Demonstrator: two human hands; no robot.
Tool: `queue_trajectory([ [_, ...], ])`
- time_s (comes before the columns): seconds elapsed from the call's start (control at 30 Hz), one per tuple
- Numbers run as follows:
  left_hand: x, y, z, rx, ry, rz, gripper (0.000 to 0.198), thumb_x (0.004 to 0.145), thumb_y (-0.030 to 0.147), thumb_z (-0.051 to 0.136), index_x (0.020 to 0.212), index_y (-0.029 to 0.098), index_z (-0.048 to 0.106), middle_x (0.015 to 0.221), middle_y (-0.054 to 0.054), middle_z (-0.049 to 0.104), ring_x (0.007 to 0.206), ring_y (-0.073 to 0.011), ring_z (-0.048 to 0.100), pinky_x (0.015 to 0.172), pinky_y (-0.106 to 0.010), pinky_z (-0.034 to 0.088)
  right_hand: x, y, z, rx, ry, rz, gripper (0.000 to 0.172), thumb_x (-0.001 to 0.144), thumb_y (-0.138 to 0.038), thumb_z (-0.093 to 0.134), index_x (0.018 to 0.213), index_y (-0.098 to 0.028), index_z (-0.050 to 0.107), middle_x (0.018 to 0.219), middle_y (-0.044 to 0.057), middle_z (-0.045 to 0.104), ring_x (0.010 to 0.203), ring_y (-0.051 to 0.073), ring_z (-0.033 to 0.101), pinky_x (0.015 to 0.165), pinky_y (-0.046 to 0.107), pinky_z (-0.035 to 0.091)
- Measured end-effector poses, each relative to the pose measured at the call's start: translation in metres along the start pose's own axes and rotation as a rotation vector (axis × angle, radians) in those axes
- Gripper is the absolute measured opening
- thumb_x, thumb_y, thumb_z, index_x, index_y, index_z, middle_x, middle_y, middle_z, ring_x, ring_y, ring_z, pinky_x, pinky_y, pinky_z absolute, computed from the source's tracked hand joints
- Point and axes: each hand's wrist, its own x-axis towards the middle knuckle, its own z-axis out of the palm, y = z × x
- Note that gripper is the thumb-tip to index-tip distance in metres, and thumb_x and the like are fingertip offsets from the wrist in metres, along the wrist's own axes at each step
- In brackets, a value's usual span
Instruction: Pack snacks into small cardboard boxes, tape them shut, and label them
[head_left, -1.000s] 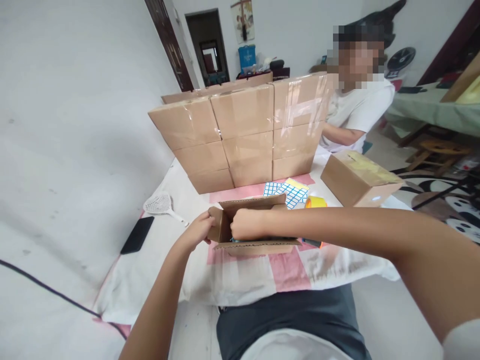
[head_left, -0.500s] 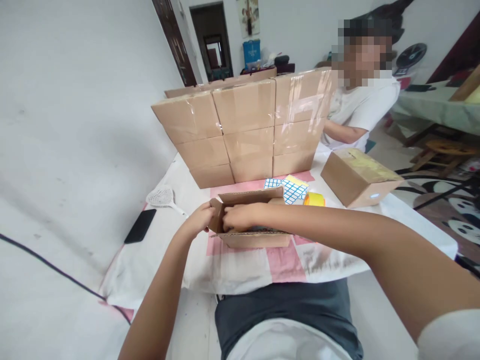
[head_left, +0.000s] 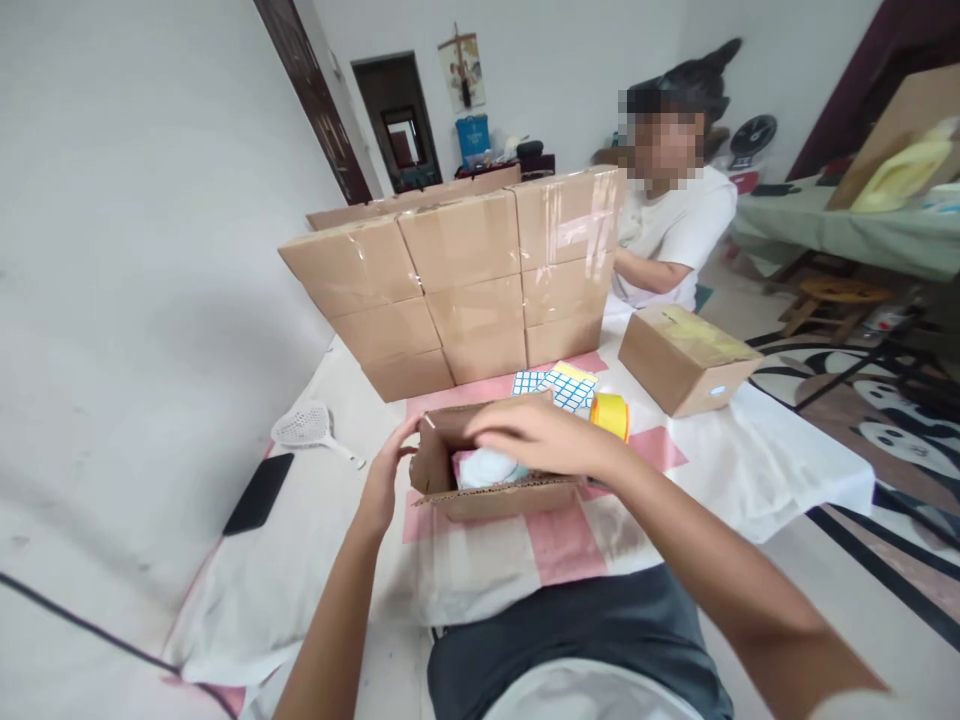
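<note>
Done: pale-blue-and-pink item inside open brown cardboard box | Undone: flaps unclosed | Right hand: above box, grip released | Left hand: at box's left end, grip unclear from where I stand

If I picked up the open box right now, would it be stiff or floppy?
The open box would probably flex a little at its unclosed cardboard top. Tipped over, it might spill the pale bundle inside, since nothing covers it completely.

One open box, one yellow tape roll — one fan.
</note>
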Motion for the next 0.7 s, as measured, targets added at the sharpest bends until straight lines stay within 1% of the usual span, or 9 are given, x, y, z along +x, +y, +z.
queue_trajectory([
  [0.07,-0.011,-0.026,0.007,-0.076,-0.046,0.149,0.089,0.089,0.08,0.013,0.153,0.023,0.039,0.157,-0.015,0.045,0.147,-0.032,0.04,0.114,-0.05,0.038,-0.048,0.022,-0.002,0.23,0.626,0.072,0.034,0.106,-0.034,0.038,0.106,-0.022,0.069,0.089,0.004,0.073,0.087,0.02,0.07,0.085,0.036,0.054],
  [0.1,-0.016,-0.039,0.012,-0.055,-0.055,0.21,0.1,0.083,0.088,0.013,0.154,0.023,0.038,0.155,-0.017,0.048,0.148,-0.0332,0.039,0.117,-0.051,0.035,-0.069,0.035,0.003,0.318,0.841,0.119,0.03,0.106,-0.036,0.04,0.105,-0.023,0.067,0.086,0.003,0.072,0.083,0.02,0.07,0.083,0.037,0.055],
  [0.13,-0.019,-0.05,0.019,-0.009,-0.038,0.261,0.109,0.076,0.095,0.016,0.153,0.022,0.04,0.151,-0.019,0.052,0.148,-0.0348,0.038,0.119,-0.052,0.031,-0.087,0.046,0.012,0.389,0.93,0.151,0.025,0.105,-0.037,0.044,0.105,-0.023,0.065,0.084,0.003,0.072,0.081,0.021,0.071,0.082,0.038,0.055],
  [0.23,-0.025,-0.065,0.043,0.132,0.092,0.354,0.113,0.067,0.1,0.035,0.142,0.018,0.051,0.14,-0.022,0.058,0.146,-0.0397,0.039,0.12,-0.055,0.03,-0.112,0.071,0.047,0.463,0.854,0.248,0.028,0.102,-0.043,0.048,0.108,-0.023,0.067,0.096,0.007,0.074,0.097,0.025,0.071,0.092,0.042,0.054],
  [0.33,-0.029,-0.053,0.067,0.107,0.265,0.255,0.081,0.087,0.075,0.047,0.145,0.018,0.045,0.14,-0.02,0.057,0.139,-0.0357,0.049,0.115,-0.052,0.039,-0.108,0.079,0.068,0.452,0.777,0.269,0.034,0.104,-0.043,0.043,0.105,-0.023,0.07,0.11,0.009,0.073,0.114,0.027,0.066,0.101,0.043,0.049],
  [0.47,-0.035,-0.032,0.089,-0.012,0.443,0.166,0.069,0.096,0.042,0.049,0.156,0.023,0.022,0.144,-0.016,0.054,0.143,-0.0287,0.045,0.118,-0.05,0.037,-0.095,0.076,0.064,0.312,0.725,0.172,0.043,0.105,-0.048,0.036,0.109,-0.023,0.07,0.115,0.01,0.069,0.118,0.029,0.06,0.103,0.047,0.045],
  [0.57,-0.039,-0.027,0.092,-0.008,0.469,0.164,0.067,0.095,0.035,0.048,0.156,0.025,0.023,0.153,-0.016,0.044,0.146,-0.0282,0.041,0.119,-0.049,0.036,-0.091,0.071,0.061,0.177,0.614,0.12,0.04,0.105,-0.044,0.036,0.115,-0.024,0.069,0.115,0.01,0.067,0.122,0.03,0.056,0.106,0.049,0.042],
  [0.63,-0.041,-0.024,0.089,0.087,0.492,0.185,0.063,0.095,0.033,0.049,0.155,0.024,0.03,0.156,-0.016,0.04,0.147,-0.0293,0.04,0.118,-0.048,0.038,-0.094,0.071,0.061,0.13,0.66,0.138,0.034,0.104,-0.037,0.038,0.118,-0.024,0.067,0.117,0.009,0.066,0.12,0.028,0.056,0.106,0.049,0.042],
  [0.7,-0.042,-0.015,0.082,0.279,0.529,0.27,0.062,0.093,0.032,0.053,0.153,0.024,0.035,0.156,-0.017,0.039,0.147,-0.0313,0.039,0.117,-0.049,0.038,-0.102,0.078,0.061,0.033,0.899,0.239,0.028,0.101,-0.034,0.047,0.121,-0.024,0.063,0.122,0.01,0.063,0.122,0.028,0.055,0.108,0.05,0.041],
])
